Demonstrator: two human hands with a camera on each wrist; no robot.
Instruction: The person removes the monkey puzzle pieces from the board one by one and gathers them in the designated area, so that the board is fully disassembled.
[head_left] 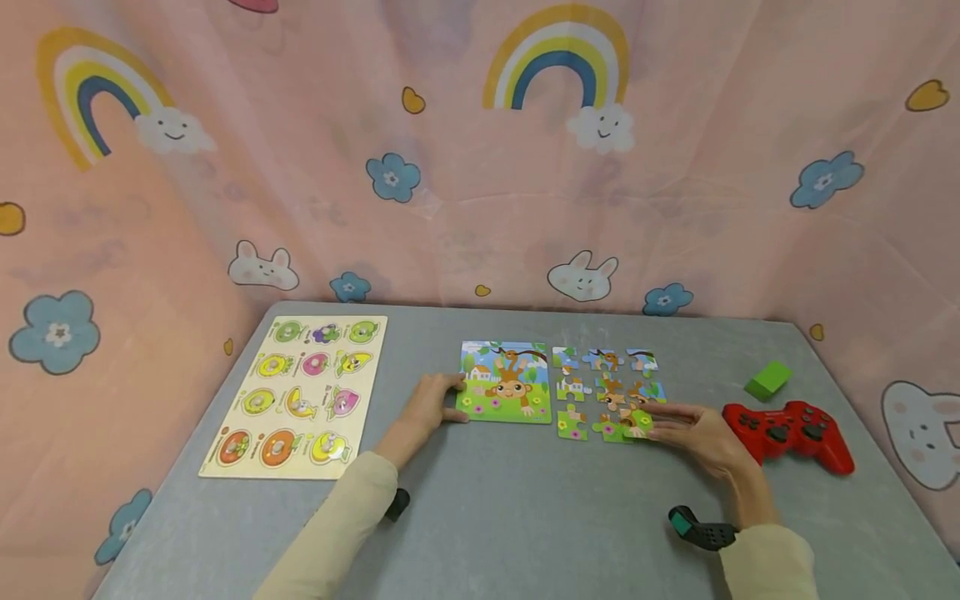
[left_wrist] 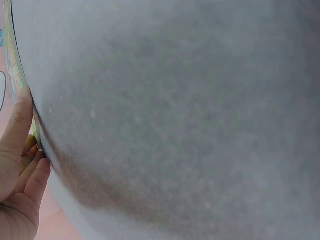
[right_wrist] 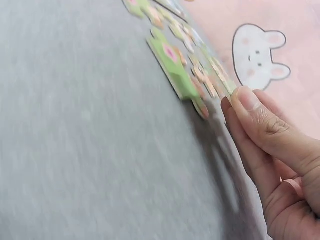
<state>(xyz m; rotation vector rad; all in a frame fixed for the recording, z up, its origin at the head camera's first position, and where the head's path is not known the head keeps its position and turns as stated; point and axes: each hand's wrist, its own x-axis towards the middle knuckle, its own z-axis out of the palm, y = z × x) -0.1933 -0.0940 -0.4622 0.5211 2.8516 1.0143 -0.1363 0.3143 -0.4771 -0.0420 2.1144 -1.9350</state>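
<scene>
A square monkey picture board [head_left: 505,382] lies on the grey table. My left hand [head_left: 429,408] holds its left edge, thumb near the lower corner; in the left wrist view that hand [left_wrist: 20,165] is at the board's thin edge. To the right, loose jigsaw pieces [head_left: 572,422] of a similar monkey scene lie in rows with gaps between them. Between thumb and fingers, my right hand [head_left: 696,435] pinches a green-and-brown jigsaw piece [head_left: 638,422] at the lower right of these rows. Up close, the right hand's [right_wrist: 275,145] thumb and fingertips meet at a piece seen nearly edge-on.
A cream fruit puzzle board [head_left: 309,390] lies on the left. Beyond my right hand are a red game controller [head_left: 793,433] and a green block [head_left: 768,381]. A pink patterned cloth [head_left: 480,225] hangs behind the grey table [head_left: 540,517].
</scene>
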